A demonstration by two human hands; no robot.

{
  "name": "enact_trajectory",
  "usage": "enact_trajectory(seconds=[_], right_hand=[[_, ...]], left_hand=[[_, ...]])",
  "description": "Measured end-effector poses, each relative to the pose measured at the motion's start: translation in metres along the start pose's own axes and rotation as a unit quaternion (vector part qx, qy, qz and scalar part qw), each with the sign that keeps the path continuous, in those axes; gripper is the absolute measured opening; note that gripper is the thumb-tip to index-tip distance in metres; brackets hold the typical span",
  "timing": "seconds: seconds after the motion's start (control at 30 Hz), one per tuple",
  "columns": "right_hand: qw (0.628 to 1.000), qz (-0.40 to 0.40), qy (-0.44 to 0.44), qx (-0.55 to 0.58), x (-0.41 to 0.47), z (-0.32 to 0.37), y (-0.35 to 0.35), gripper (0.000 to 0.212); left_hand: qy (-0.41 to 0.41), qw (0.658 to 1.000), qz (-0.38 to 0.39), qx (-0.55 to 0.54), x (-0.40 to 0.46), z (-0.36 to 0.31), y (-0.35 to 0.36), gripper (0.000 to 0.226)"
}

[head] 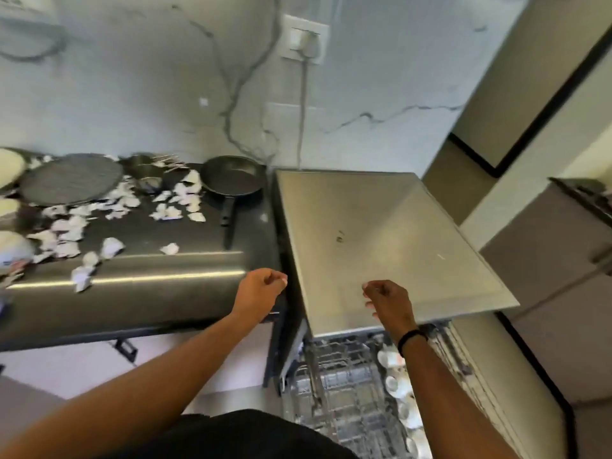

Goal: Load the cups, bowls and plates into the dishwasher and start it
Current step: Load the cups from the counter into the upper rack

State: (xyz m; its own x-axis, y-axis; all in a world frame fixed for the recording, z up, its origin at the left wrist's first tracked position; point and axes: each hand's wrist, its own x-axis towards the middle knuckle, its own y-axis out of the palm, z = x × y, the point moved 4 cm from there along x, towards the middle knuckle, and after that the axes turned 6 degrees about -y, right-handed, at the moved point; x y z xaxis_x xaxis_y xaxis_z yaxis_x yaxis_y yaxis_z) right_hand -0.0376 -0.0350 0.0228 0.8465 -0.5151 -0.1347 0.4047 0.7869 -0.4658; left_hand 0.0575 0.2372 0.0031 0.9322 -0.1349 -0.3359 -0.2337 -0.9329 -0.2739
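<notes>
A steel dishwasher (381, 233) stands to the right of a dark counter (149, 289). Below its top, the wire racks (341, 392) are pulled out, with several white cups (394, 376) along their right side. My left hand (260, 289) hovers over the counter's right edge, fingers curled, holding nothing. Over the front edge of the dishwasher's top is my right hand (387, 299), also curled and empty, a black band on its wrist. White bowls (13, 250) sit at the counter's far left, partly cut off by the frame edge.
A black frying pan (231, 177) and a dark round plate (71, 178) lie at the back of the counter, with small metal pots (145, 167) and several scraps of crumpled white paper (112, 203). A cable (302, 111) runs down the marble wall from a socket. Grey cabinets stand at right.
</notes>
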Motion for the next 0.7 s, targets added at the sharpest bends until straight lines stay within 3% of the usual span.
enact_trajectory(seconds=[0.37, 0.7], right_hand=[[0.975, 0.173, -0.134, -0.037, 0.025, 0.132, 0.253, 0.011], [0.913, 0.337, -0.218, -0.075, 0.004, 0.219, 0.383, 0.010]], left_hand=[[-0.028, 0.982, -0.158, -0.098, 0.039, 0.055, -0.205, 0.007], [-0.059, 0.951, -0.266, -0.147, 0.030, 0.080, -0.286, 0.006]])
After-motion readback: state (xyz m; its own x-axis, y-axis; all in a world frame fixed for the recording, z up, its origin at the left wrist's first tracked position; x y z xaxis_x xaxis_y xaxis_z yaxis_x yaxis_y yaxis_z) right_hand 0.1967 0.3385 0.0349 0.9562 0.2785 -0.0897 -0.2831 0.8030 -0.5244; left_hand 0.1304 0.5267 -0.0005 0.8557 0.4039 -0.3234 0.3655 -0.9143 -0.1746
